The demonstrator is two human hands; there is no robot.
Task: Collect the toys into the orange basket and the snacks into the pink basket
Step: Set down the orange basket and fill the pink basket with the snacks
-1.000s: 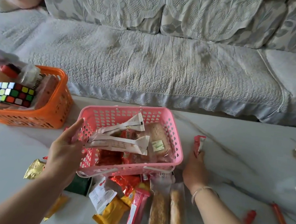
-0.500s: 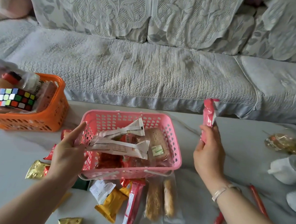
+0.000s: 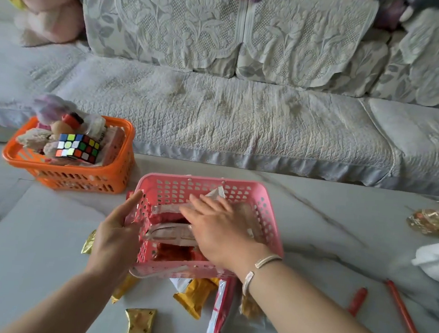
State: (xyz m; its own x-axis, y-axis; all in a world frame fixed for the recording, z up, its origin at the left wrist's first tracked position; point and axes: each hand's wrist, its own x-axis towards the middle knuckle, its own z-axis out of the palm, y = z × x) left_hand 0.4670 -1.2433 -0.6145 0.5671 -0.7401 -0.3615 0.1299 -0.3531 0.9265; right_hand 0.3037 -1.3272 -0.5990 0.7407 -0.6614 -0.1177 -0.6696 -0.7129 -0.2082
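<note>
Head view has the right hand (image 3: 220, 228) laid flat inside the pink perforated plastic basket (image 3: 267, 211), fingers straight and spread over the white and red snack packets (image 3: 171, 233) in there, holding nothing as far as I can see. The left hand (image 3: 116, 239) braces the basket's left wall from outside, fingers loose, index pointing up along the rim. Looks to me like the step is pressing the load down to make room, so I'd push evenly with the palm and let the other hand keep that light basket from skating on the pale marble table (image 3: 46, 230). More to go: gold foil wrapped snacks (image 3: 139, 325) and a long red packet (image 3: 218, 319) lie just in front of it. The orange plastic basket (image 3: 77, 179) with the colourful puzzle cube (image 3: 78, 146) sits apart, back left.
</note>
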